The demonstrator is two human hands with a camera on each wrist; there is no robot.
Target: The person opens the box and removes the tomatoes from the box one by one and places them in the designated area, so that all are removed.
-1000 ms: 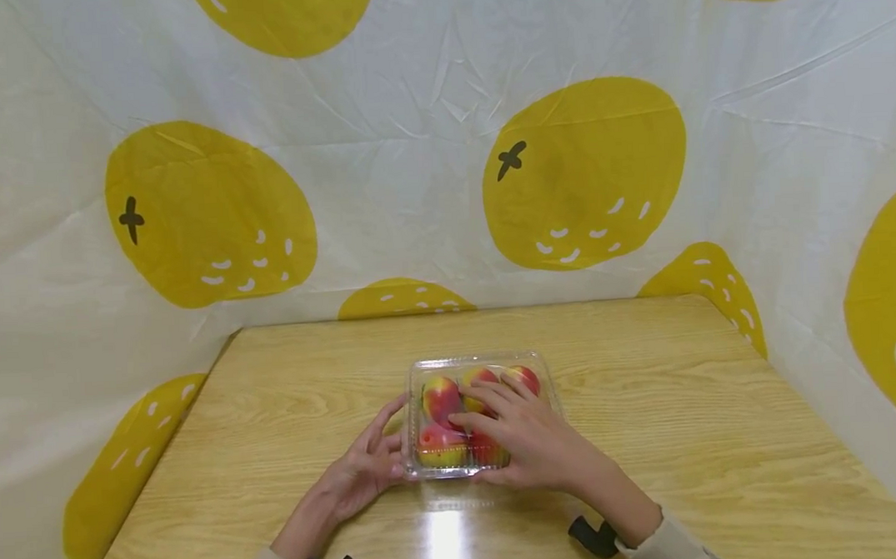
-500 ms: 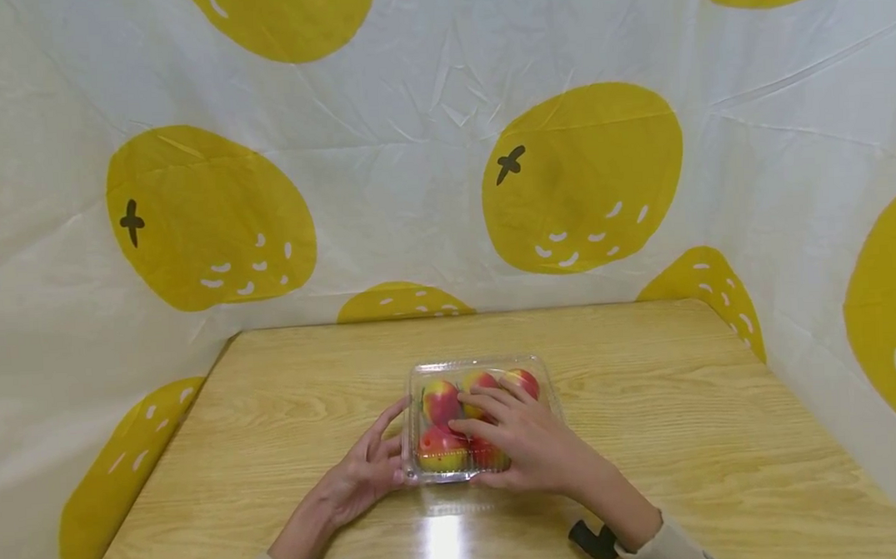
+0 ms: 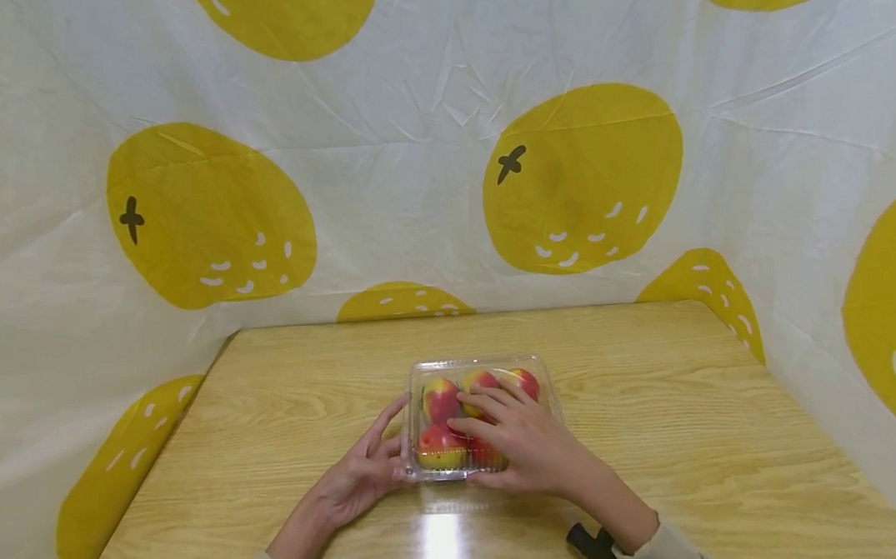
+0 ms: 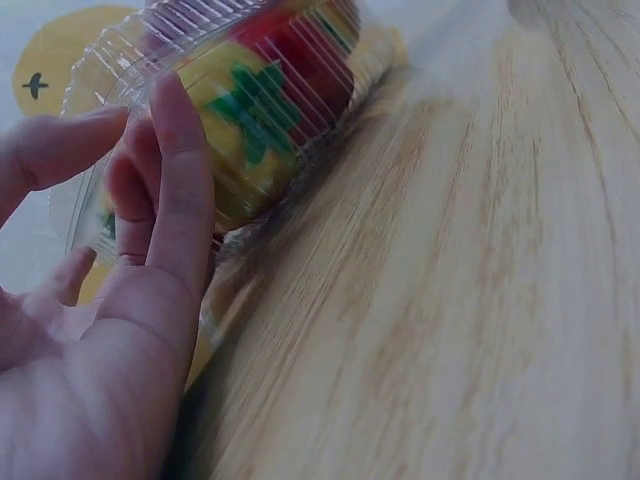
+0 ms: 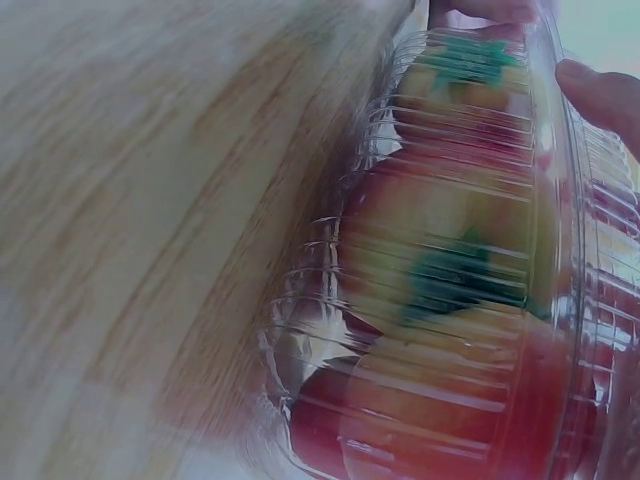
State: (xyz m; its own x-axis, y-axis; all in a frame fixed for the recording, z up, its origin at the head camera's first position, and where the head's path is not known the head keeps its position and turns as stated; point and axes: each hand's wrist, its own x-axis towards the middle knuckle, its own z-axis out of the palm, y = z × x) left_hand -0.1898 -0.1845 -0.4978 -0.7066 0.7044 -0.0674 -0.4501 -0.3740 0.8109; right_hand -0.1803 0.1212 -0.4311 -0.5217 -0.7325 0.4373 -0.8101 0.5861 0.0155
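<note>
Box (image 3: pixel 452 365) at lower centre of the frame likely needs gentle, even pressure from the spread-fingered right hand (image 3: pixel 521 436), while the left hand (image 3: pixel 359 478), fingers loosely extended, should steady its left side.

A clear, ribbed plastic box (image 3: pixel 452 364) — holding red-and-yellow fruits (image 3: pixel 441 401) — rests flat on the table (image 3: pixel 687 419).

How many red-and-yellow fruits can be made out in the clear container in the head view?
5: far-left fruit, far-middle fruit, far-right fruit, near-left fruit and near-middle fruit. The right hand covers part of the clear container, so more may be hidden.
</note>
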